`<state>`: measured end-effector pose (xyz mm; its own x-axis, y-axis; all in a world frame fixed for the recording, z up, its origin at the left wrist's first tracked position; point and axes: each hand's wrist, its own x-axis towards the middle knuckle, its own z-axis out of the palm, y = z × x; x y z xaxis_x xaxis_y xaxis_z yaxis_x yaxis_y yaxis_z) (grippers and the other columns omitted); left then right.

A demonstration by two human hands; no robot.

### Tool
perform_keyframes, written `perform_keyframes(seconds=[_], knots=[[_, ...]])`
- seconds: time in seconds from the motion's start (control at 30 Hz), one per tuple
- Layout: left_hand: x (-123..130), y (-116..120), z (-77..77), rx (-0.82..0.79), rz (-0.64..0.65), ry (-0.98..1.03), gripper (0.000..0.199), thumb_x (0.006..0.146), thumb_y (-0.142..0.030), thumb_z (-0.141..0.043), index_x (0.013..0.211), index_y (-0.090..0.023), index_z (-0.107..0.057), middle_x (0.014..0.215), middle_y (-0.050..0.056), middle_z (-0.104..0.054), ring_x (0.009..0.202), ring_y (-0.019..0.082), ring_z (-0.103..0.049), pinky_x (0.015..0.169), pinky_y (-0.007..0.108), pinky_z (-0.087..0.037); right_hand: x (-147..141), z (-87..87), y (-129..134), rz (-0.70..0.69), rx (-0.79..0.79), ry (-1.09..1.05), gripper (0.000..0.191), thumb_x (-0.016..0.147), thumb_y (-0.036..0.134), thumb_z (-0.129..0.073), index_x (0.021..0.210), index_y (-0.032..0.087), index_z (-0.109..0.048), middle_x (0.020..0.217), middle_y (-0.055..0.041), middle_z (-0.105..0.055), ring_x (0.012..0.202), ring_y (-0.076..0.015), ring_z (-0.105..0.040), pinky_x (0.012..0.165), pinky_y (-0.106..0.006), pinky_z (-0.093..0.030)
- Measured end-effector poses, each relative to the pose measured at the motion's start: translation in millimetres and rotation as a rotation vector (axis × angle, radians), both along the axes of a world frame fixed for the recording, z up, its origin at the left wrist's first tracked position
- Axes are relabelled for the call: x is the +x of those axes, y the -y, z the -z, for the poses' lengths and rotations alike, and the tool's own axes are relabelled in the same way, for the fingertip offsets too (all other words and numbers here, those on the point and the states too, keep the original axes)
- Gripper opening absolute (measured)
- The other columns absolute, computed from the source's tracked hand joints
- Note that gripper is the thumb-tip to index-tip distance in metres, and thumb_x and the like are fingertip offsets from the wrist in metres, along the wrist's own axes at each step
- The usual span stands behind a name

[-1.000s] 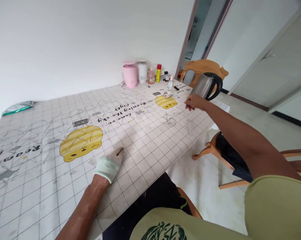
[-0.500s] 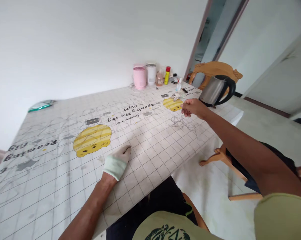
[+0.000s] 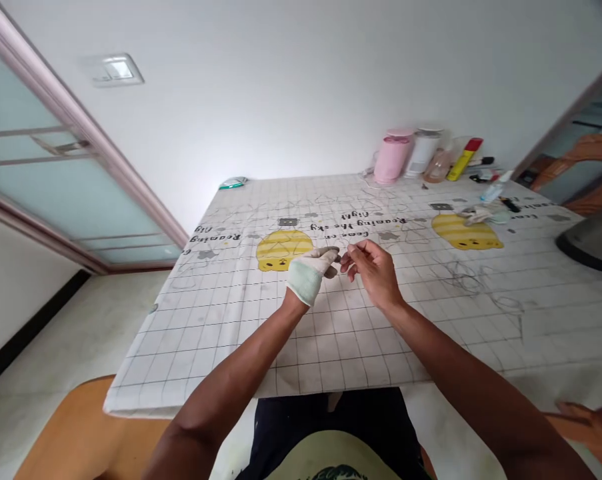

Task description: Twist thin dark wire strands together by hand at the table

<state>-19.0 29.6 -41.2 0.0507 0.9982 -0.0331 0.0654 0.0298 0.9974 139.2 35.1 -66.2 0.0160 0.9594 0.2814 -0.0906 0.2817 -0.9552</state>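
Observation:
My left hand (image 3: 311,272), in a white and pale green glove, is held over the middle of the tablecloth (image 3: 261,333) with fingertips pinched. Close beside it on the right, my bare right hand (image 3: 375,270) has its thumb and forefinger pressed together, facing the left fingertips. Whatever lies between the fingers is too small to name. A loose tangle of thin dark strands (image 3: 463,277) rests on the cloth to the right. Farther back, a second glove (image 3: 483,215) lies over a yellow printed bear.
Along the wall stand a pink canister (image 3: 393,159), a white canister (image 3: 423,153), a bottle (image 3: 437,167) and a yellow can with a red cap (image 3: 465,160). A steel kettle (image 3: 593,237) sits at the right edge. A green-edged packet (image 3: 233,183) lies at the far left corner.
My right hand has come back from near the glove and kettle to the table's middle. My left hand has lifted off the cloth to meet it. The view has swung left.

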Motion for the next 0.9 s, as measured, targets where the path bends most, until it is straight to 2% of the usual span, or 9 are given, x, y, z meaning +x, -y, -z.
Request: perform_keyframes(seconds=[0.1, 0.2, 0.27, 0.33, 0.53, 0.7, 0.8, 0.9], knots=[[-16, -5, 5.2, 0.019, -0.019, 0.014, 0.034, 0.092, -0.041, -0.062, 0.108, -0.017, -0.079, 0.092, 0.004, -0.077, 0.065, 0.011, -0.061, 0.067, 0.023, -0.052, -3, 5.4, -4, -0.108, -0.014, 0.117, 0.035, 0.095, 0.058, -0.07, 0.088, 0.023, -0.068, 0.087, -0.0068, -0.074, 0.076, -0.0206, -0.07, 0.053, -0.03, -0.053], [-24, -8, 5.8, -0.011, -0.024, -0.075, 0.03, 0.091, -0.04, -0.062, 0.1, -0.017, -0.079, 0.084, 0.003, -0.075, 0.063, 0.011, -0.058, 0.064, 0.023, -0.05, 8, 0.3, -13, -0.144, -0.002, 0.269, 0.032, 0.093, 0.056, -0.073, 0.099, 0.025, -0.074, 0.104, -0.0075, -0.077, 0.093, -0.0239, -0.072, 0.07, -0.035, -0.059], [-25, -9, 6.7, -0.038, -0.001, -0.12, 0.027, 0.09, -0.039, -0.064, 0.094, -0.017, -0.079, 0.079, 0.002, -0.072, 0.062, 0.01, -0.057, 0.061, 0.022, -0.048, 14, -5.3, -21, -0.183, 0.013, 0.296, 0.032, 0.093, 0.054, -0.074, 0.11, 0.027, -0.076, 0.114, -0.0067, -0.077, 0.104, -0.0249, -0.072, 0.084, -0.037, -0.06], [-23, -9, 10.1, -0.076, 0.045, -0.139, 0.025, 0.089, -0.036, -0.064, 0.093, -0.016, -0.079, 0.075, 0.001, -0.07, 0.059, 0.01, -0.056, 0.059, 0.022, -0.047, 16, -9.2, -26, -0.262, 0.026, 0.274, 0.034, 0.093, 0.052, -0.075, 0.116, 0.028, -0.078, 0.116, -0.006, -0.078, 0.11, -0.0252, -0.072, 0.092, -0.039, -0.058], [-26, -9, 22.8, -0.142, 0.2, -0.138, 0.022, 0.088, -0.033, -0.063, 0.089, -0.016, -0.078, 0.071, 0.0, -0.067, 0.058, 0.009, -0.057, 0.056, 0.022, -0.046, 15, -4.0, -30, -0.362, 0.08, 0.199, 0.026, 0.098, 0.047, -0.07, 0.108, 0.027, -0.083, 0.104, -0.0058, -0.081, 0.104, -0.0244, -0.075, 0.089, -0.039, -0.058], [-36, -5, 16.5, -0.178, 0.314, -0.205, 0.017, 0.082, -0.028, -0.068, 0.083, -0.016, -0.08, 0.067, 0.002, -0.067, 0.056, 0.01, -0.056, 0.052, 0.022, -0.043, 19, 7.3, -33, -0.5, 0.014, 0.111, 0.027, 0.094, 0.048, -0.076, 0.1, 0.023, -0.085, 0.096, -0.0082, -0.081, 0.094, -0.0259, -0.076, 0.09, -0.044, -0.059], [-36, -2, 13.7, -0.148, 0.325, -0.268, 0.02, 0.083, -0.032, -0.068, 0.076, -0.016, -0.078, 0.065, 0.002, -0.066, 0.055, 0.01, -0.055, 0.051, 0.023, -0.042, 21, 12.5, -34, -0.546, -0.067, 0.05, 0.028, 0.091, 0.049, -0.079, 0.097, 0.022, -0.085, 0.094, -0.0091, -0.081, 0.092, -0.026, -0.076, 0.091, -0.045, -0.06], [-32, -1, 15.3, -0.054, 0.279, -0.354, 0.027, 0.088, -0.036, -0.064, 0.072, -0.018, -0.074, 0.066, 0.0, -0.066, 0.059, 0.011, -0.057, 0.056, 0.023, -0.044, 22, 16.5, -35, -0.52, -0.089, -0.006, 0.029, 0.091, 0.049, -0.079, 0.101, 0.023, -0.085, 0.096, -0.0098, -0.081, 0.093, -0.0262, -0.076, 0.09, -0.045, -0.06]])
